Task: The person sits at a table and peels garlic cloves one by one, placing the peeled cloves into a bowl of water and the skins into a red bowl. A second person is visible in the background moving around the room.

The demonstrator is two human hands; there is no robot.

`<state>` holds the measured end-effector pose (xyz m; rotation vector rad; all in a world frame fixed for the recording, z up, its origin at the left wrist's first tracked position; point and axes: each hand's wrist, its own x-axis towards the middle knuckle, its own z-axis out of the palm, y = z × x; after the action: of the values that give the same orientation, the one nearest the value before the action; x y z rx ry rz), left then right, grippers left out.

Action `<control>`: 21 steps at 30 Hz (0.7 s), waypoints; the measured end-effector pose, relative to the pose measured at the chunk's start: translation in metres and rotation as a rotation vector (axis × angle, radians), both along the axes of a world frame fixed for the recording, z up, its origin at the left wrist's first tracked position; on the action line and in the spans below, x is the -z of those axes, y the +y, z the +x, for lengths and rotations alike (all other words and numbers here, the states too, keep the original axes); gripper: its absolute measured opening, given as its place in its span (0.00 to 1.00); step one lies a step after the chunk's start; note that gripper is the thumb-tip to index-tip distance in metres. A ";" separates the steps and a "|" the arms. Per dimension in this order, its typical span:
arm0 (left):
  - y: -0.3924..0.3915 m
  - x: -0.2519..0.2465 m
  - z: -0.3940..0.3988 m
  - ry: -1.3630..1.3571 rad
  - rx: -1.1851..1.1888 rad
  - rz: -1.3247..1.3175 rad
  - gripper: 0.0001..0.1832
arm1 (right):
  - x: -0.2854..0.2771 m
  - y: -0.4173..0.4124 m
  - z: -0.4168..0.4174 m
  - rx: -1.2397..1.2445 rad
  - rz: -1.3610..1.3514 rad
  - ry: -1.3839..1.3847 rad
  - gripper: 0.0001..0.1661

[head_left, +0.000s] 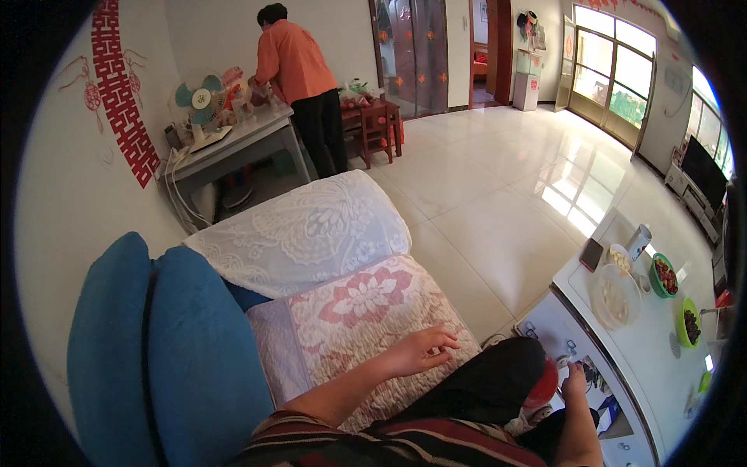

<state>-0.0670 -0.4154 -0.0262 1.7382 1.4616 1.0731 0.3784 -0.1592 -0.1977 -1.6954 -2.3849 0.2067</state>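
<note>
My left hand hovers over a quilted seat cover with a pink flower pattern, its fingers loosely bent and apart, holding nothing that I can see. Lower right, my right hand is raised beside my knee, near the open front of a white coffee table. Whether anything is between its fingers cannot be made out. A red container, partly hidden by my dark trouser leg, shows between my legs.
On the coffee table are a phone, a translucent bowl, a green bowl, a lime-green bowl and a metallic cup. Blue cushions lean at left. A person stands at a desk with a fan.
</note>
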 end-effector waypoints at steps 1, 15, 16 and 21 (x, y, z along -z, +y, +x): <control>-0.004 -0.003 -0.001 -0.024 -0.014 -0.023 0.13 | -0.003 -0.003 -0.002 -0.001 -0.032 0.003 0.30; 0.088 -0.015 0.038 -0.048 0.099 0.013 0.13 | -0.029 0.001 -0.039 0.045 -0.378 0.049 0.21; 0.106 -0.018 0.050 -0.028 0.135 0.051 0.13 | -0.016 0.008 -0.035 0.096 -0.408 0.119 0.19; 0.196 -0.039 0.120 0.087 0.354 0.274 0.12 | 0.032 0.028 -0.019 -0.181 -0.103 -0.154 0.23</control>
<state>0.0526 -0.2192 0.0131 2.1610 1.0345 1.0514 0.3598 -0.1315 -0.2293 -1.5900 -2.6872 0.2385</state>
